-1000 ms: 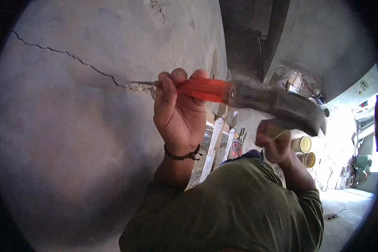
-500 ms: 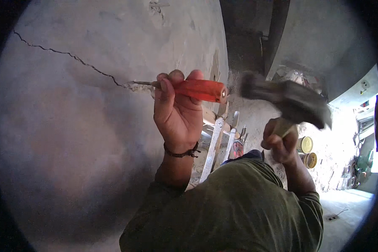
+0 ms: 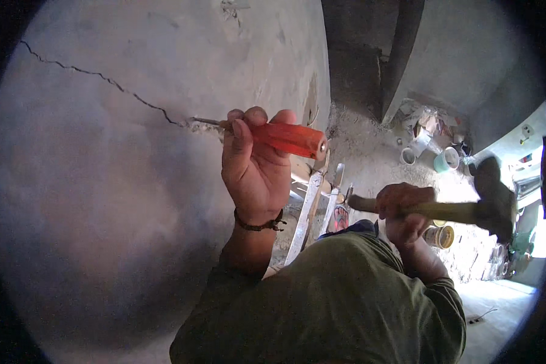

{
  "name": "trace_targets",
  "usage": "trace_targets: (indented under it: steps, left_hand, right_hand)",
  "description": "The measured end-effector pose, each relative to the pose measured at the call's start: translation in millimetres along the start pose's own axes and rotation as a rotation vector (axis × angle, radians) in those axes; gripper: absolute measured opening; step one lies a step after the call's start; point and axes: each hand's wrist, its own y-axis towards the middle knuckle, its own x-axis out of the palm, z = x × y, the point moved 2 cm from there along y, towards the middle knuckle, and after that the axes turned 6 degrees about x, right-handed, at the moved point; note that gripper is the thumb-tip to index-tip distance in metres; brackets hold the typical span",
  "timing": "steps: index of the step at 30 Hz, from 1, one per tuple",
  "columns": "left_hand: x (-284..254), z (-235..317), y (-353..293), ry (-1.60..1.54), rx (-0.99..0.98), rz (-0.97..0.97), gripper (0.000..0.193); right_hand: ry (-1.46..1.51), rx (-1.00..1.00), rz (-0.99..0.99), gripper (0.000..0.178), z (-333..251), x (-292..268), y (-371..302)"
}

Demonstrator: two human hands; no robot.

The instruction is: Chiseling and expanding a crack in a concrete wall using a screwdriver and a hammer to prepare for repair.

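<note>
My left hand (image 3: 258,173) is closed around a screwdriver (image 3: 291,139) with a translucent red handle. Its thin metal shaft points left, and the tip meets the grey wall (image 3: 115,212) at a chipped patch. From that patch a dark jagged crack (image 3: 124,90) runs up toward the upper left. My right hand (image 3: 405,212) grips the yellowish handle of a hammer (image 3: 449,211). The hammer's dark head, slightly blurred, is swung out to the right, well away from the screwdriver's butt end.
A ladder-like wooden frame (image 3: 306,215) stands below, between the wall and my body. Pale buckets (image 3: 447,159) and debris lie on the floor at the far right. A yellow can (image 3: 441,236) sits beyond my right forearm.
The hammer has swung away to the right, from near the screwdriver's end, and its head now points right. The left hand and screwdriver have stayed nearly in place, with the handle tilting slightly lower.
</note>
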Motion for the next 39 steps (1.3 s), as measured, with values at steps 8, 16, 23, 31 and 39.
trace_targets:
  steps: [8,16,23,31,39]
  left_hand:
    - [-2,-4,2,0.061,0.033,0.0,0.018]
    - [-4,-26,1,0.247,-0.019,0.052,0.016]
    - [-16,-33,-32,0.168,-0.21,0.1,0.016]
    - [-22,-23,-12,0.099,-0.15,0.091,0.012]
    - [-7,-21,-3,0.01,-0.049,0.069,0.012]
  right_hand:
    - [-0.593,0.47,-0.193,0.042,6,-16,5]
    - [-0.347,0.517,-0.013,0.048,16,-15,1]
    - [-0.407,0.568,-0.006,0.047,19,-19,-9]
    - [-0.374,0.584,0.014,0.044,26,-28,-14]
    - [-0.198,0.367,0.154,0.045,18,-24,-14]
